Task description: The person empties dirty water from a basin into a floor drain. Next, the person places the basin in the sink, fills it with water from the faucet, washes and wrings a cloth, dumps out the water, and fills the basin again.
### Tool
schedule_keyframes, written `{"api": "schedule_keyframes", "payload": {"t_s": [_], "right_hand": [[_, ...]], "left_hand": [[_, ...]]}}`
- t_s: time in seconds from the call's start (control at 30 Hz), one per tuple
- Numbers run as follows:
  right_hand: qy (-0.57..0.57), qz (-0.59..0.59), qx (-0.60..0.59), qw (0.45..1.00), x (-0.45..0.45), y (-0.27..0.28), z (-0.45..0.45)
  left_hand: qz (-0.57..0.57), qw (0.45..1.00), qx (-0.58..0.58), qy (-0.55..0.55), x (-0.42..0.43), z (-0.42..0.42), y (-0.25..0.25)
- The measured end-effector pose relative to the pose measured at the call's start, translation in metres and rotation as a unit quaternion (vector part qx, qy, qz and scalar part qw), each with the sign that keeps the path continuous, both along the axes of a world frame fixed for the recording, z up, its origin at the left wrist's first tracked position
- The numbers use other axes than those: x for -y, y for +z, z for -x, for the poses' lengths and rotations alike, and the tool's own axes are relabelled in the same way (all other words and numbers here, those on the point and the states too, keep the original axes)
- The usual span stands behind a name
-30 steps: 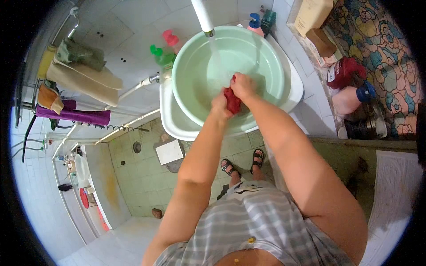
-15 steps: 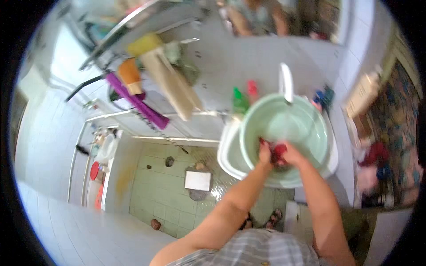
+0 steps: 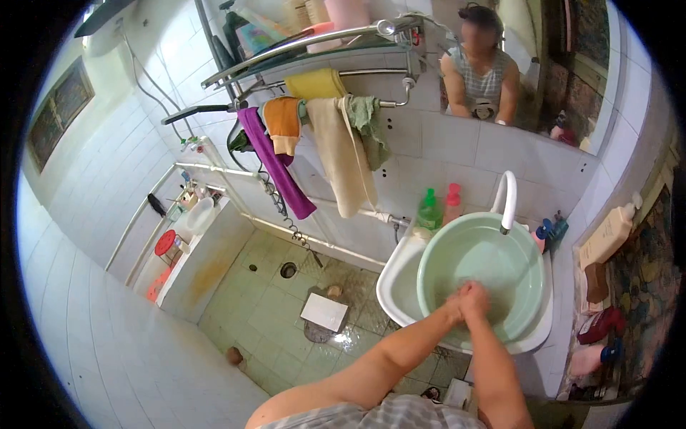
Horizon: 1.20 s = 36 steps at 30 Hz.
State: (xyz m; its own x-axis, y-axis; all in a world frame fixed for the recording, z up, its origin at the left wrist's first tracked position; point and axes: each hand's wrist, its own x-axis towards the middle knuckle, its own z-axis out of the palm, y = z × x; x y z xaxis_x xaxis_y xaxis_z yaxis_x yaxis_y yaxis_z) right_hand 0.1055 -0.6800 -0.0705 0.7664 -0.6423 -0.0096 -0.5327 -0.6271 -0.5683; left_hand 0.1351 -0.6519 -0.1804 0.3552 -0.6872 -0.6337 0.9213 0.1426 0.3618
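The person's left hand (image 3: 454,307) and right hand (image 3: 473,297) are pressed together, fingers closed against each other, above the near part of a pale green basin (image 3: 530,292). The fingers are small and blurred here, so whether the 2 hands grip anything between them cannot be told. The basin rests on a white sink (image 3: 394,284), set toward its right side, with water (image 3: 493,259) in it. A white tap (image 3: 508,202) arches over the basin's far rim, its spout pointing down.

Behind the basin, left of the tap, stand a green bottle (image 3: 429,214) and a pink bottle (image 3: 452,210), side by side. On the ledge to the right are a cream bottle (image 3: 604,237), a dark red bottle (image 3: 599,326) and a pink bottle with a blue cap (image 3: 587,360).

Farther left, 5 cloths hang from a wall rack (image 3: 336,36); a long purple towel (image 3: 277,171) and a beige towel (image 3: 334,154) reach lowest. A mirror (image 3: 532,86) above the sink reflects a person in a striped top. On the wet floor, a white board (image 3: 324,312) lies near a round drain (image 3: 288,270).
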Motion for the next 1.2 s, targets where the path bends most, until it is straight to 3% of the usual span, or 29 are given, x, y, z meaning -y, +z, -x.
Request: {"api": "schedule_keyframes", "payload": {"t_s": [0.1,0.2,0.23,0.3,0.33,0.37,0.43,0.5,0.57,0.6,0.63,0.73,0.77,0.8,0.87,0.9,1.0,1.03,1.1,1.17,1.2], "right_hand": [[-0.061,-0.024,-0.035,0.997,0.034,-0.032,-0.005],[-0.042,0.016,-0.112,0.993,0.046,-0.040,0.002],[-0.062,-0.009,-0.093,0.994,0.051,-0.046,0.006],[-0.098,-0.055,-0.050,0.992,0.063,-0.062,0.015],[-0.072,0.041,-0.068,0.994,0.060,-0.074,0.022],[-0.046,0.137,-0.083,0.986,0.055,-0.090,0.030],[0.046,0.179,-0.121,0.975,0.060,-0.110,0.030],[0.174,0.074,-0.166,0.968,0.087,-0.127,0.027],[0.011,-0.220,-0.072,0.973,0.079,-0.090,0.024],[-0.072,-0.360,-0.020,0.930,0.075,-0.074,0.020],[-0.030,-0.470,0.011,0.882,0.081,-0.081,0.016],[0.133,-0.530,0.005,0.838,0.032,0.024,0.028],[0.182,-0.437,-0.037,0.880,0.018,0.038,0.031],[0.227,-0.338,-0.080,0.910,0.005,0.046,0.032],[0.297,-0.075,0.052,0.950,-0.024,0.023,0.037],[0.237,-0.003,0.056,0.970,-0.035,0.016,0.037],[0.139,0.040,-0.004,0.989,-0.037,0.031,0.027],[0.126,0.053,0.021,0.990,-0.028,0.018,0.020],[0.051,0.026,-0.047,0.997,-0.014,0.002,0.008],[-0.010,-0.004,-0.088,0.996,0.011,-0.017,0.000],[-0.033,-0.019,-0.097,0.995,0.031,-0.031,0.001]], "left_hand": [[-0.040,0.999,0.029,-0.013,0.004,-0.007,-0.015],[-0.125,0.989,0.074,0.022,-0.003,-0.019,-0.012],[-0.271,0.952,0.137,0.038,-0.004,-0.023,-0.007],[-0.224,0.965,0.127,0.043,-0.019,-0.021,0.049],[-0.199,0.971,0.120,0.048,-0.028,-0.018,0.069],[-0.227,0.923,0.309,-0.009,-0.033,-0.023,0.068],[-0.320,0.886,0.335,0.024,-0.010,-0.029,0.019],[-0.363,0.868,0.336,0.042,0.015,-0.038,-0.037],[-0.362,0.877,0.314,0.044,0.026,-0.043,-0.075],[-0.274,0.933,0.224,0.067,0.023,-0.045,-0.076],[-0.180,0.971,0.130,0.089,0.019,-0.044,-0.075],[0.062,0.989,-0.012,0.134,-0.005,-0.031,-0.028],[0.133,0.980,-0.035,0.146,-0.011,-0.028,-0.010],[0.218,0.968,-0.026,0.118,-0.010,-0.038,-0.062],[0.197,0.975,-0.053,0.093,-0.020,-0.024,-0.027],[0.185,0.977,-0.064,0.078,-0.022,-0.018,-0.015],[0.163,0.983,-0.081,0.032,-0.027,-0.005,0.009],[0.157,0.984,-0.084,0.017,-0.028,-0.002,0.019],[0.143,0.986,-0.088,-0.010,-0.030,0.002,0.039],[0.107,0.991,-0.073,-0.025,-0.024,0.000,0.036],[0.079,0.996,-0.041,-0.031,-0.013,-0.007,0.003]]}}
